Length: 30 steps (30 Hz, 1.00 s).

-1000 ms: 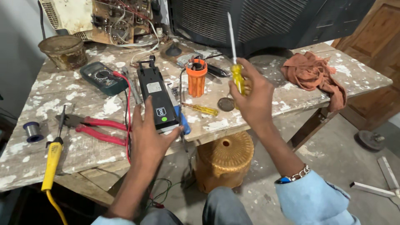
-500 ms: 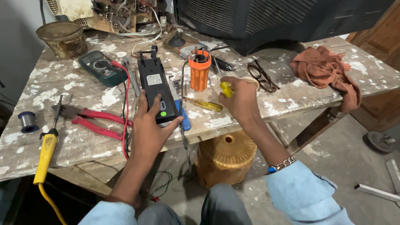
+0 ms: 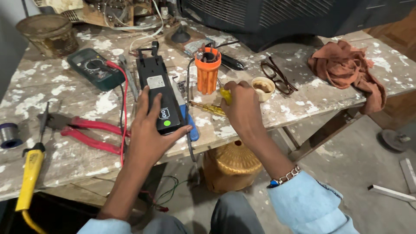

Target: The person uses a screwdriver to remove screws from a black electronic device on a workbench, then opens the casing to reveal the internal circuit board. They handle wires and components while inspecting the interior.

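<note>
My left hand [image 3: 147, 130] rests on the near end of a long black device [image 3: 157, 93] that lies on the paint-spattered wooden table [image 3: 69, 151], fingers wrapped over it. My right hand [image 3: 243, 108] is closed around a yellow-handled screwdriver [image 3: 224, 93], whose handle peeks out above my fingers, right next to an orange tool holder [image 3: 207, 71]. A second yellow screwdriver [image 3: 207, 108] lies flat on the table just left of my right hand.
A green multimeter [image 3: 93, 67] with red lead, red pliers [image 3: 86, 130], a yellow soldering iron [image 3: 28, 177] and a solder spool [image 3: 8, 134] lie left. Glasses [image 3: 277, 76], a small cup [image 3: 263, 86] and an orange rag [image 3: 346, 71] lie right. A woven stool [image 3: 236, 167] stands below.
My right hand has come down from holding the screwdriver raised upright to table level beside the orange holder. My left hand stays on the black device.
</note>
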{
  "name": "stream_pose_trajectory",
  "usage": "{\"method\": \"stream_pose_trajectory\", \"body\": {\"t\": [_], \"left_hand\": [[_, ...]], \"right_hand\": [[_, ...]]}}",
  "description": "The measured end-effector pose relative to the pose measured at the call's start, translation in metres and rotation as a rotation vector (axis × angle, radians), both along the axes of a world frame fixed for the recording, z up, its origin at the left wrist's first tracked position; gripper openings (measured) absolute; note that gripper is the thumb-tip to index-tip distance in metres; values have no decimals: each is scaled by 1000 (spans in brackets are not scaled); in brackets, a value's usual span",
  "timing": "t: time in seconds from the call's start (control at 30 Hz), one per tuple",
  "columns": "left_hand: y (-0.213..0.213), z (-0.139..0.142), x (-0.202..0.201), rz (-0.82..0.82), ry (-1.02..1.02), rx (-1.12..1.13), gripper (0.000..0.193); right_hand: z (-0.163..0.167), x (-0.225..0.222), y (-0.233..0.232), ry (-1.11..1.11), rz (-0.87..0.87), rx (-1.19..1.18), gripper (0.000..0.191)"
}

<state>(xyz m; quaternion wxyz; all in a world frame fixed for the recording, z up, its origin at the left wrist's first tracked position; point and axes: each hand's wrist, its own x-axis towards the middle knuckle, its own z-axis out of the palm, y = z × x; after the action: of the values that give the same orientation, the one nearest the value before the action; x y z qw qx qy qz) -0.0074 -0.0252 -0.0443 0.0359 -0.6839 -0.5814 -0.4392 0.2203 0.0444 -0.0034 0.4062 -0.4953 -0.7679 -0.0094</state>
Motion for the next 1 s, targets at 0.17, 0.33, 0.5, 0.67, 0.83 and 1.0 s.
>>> {"method": "stream_pose_trajectory", "body": {"t": [0.17,0.33,0.5,0.67,0.83,1.0], "left_hand": [[-1,1,-3,18,-42,10,114],[0,0,-1,19,-89,31,117],[-1,3,6,101,-122,-3,121],[-2,2,33,167,-273,12,118],[-3,4,43,228,-359,44,101],[-14,7,40,224,-352,102,90]], "right_hand": [[3,1,-5,-22,-11,-21,26],[10,4,-12,-17,-27,5,24],[19,8,-24,44,28,17,20],[6,-20,-32,142,257,-8,23],[-14,-47,-32,133,328,-37,29],[-23,-53,-29,171,393,-49,26]]}}
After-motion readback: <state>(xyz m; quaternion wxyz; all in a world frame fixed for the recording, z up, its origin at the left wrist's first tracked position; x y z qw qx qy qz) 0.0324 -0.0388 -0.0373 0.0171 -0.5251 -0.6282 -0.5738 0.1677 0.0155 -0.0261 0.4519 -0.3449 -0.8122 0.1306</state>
